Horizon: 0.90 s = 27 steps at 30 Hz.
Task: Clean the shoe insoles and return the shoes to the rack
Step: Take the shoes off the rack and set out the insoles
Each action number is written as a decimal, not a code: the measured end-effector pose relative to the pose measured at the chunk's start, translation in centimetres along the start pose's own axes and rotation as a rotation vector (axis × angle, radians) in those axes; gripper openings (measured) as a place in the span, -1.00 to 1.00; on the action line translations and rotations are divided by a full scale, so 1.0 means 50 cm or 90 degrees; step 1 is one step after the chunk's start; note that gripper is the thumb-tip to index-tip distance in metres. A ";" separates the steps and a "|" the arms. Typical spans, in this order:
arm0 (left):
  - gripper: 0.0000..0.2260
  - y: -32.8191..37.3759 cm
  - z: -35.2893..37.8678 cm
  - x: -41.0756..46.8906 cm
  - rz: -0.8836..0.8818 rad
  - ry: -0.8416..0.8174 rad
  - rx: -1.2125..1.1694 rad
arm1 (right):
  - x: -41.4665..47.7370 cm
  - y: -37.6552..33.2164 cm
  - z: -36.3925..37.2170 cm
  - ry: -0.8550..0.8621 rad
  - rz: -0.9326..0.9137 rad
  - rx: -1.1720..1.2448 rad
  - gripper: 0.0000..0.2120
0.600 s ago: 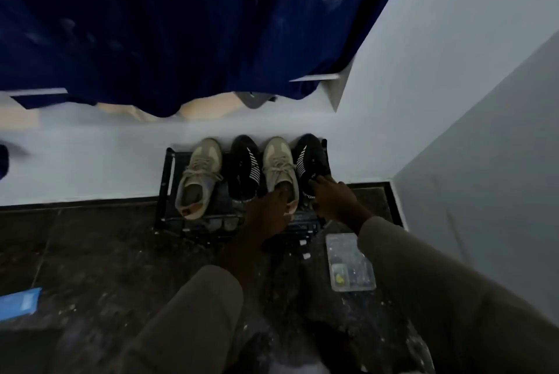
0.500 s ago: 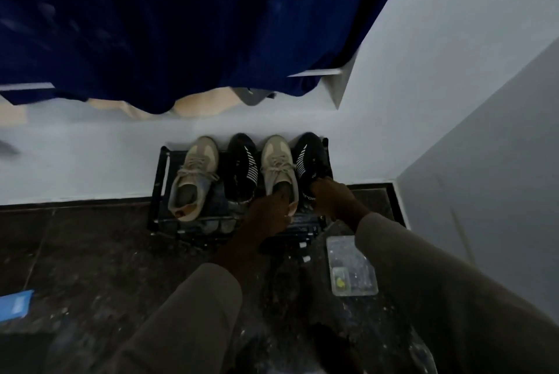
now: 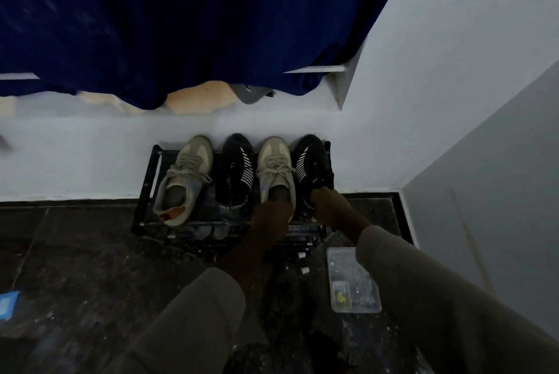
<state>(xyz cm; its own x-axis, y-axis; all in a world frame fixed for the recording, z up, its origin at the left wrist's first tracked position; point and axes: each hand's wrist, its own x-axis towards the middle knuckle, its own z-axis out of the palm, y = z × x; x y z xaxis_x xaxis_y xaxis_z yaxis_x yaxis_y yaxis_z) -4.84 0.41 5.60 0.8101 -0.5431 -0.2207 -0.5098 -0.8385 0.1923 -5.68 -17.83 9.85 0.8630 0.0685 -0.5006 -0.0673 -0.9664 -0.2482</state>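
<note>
A low black shoe rack [image 3: 148, 192] stands against the white wall with several shoes on it, toes to the wall. From the left: a beige sneaker [image 3: 184, 180], a black sneaker with white stripes [image 3: 236, 174], a second beige sneaker [image 3: 275, 168] and a second black striped sneaker [image 3: 311, 168]. My left hand [image 3: 269, 219] grips the heel of the second beige sneaker. My right hand [image 3: 329, 207] holds the heel of the right black sneaker, its fingers curled over the collar. The insoles are hidden inside the shoes.
A clear plastic box [image 3: 352, 280] with a small yellow item lies on the dark stone floor by my right sleeve. A blue cloth [image 3: 7, 304] lies at the far left. A dark blue curtain [image 3: 181, 25] hangs above. A grey wall [image 3: 499, 192] closes the right side.
Both hands stay on the heels of the two right-hand shoes. The view has shifted slightly; the shoes sit a little squarer on the rack.
</note>
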 end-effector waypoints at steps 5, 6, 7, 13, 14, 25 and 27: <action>-0.73 0.041 -0.072 -0.039 -0.025 -0.064 0.083 | -0.055 -0.007 -0.012 0.010 0.007 0.003 -0.72; -0.73 0.047 -0.085 -0.054 -0.026 -0.056 0.104 | -0.068 -0.009 -0.016 0.014 0.007 0.005 -0.71; -0.74 0.053 -0.100 -0.070 -0.021 -0.060 0.121 | -0.086 -0.014 -0.025 0.017 0.008 0.007 -0.71; -0.80 0.070 -0.222 -0.147 -0.037 -0.077 0.131 | -0.197 -0.053 -0.080 0.038 0.016 0.005 -0.74; -0.80 0.066 -0.227 -0.160 -0.032 -0.076 0.134 | -0.216 -0.061 -0.089 0.042 0.015 0.002 -0.74; -0.61 -0.055 -0.344 -0.404 -0.048 -0.041 0.122 | -0.327 -0.254 -0.136 0.059 -0.060 -0.041 -0.73; -0.61 -0.094 -0.356 -0.448 -0.062 -0.034 0.111 | -0.332 -0.306 -0.137 0.066 -0.085 -0.056 -0.72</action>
<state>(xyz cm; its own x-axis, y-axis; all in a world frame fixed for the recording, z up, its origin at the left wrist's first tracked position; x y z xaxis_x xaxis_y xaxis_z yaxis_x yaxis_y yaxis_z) -15.41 17.29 26.64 0.8439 -0.4566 -0.2816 -0.4760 -0.8794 -0.0006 -15.54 -5.88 27.61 0.9083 0.1765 -0.3793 0.0915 -0.9685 -0.2315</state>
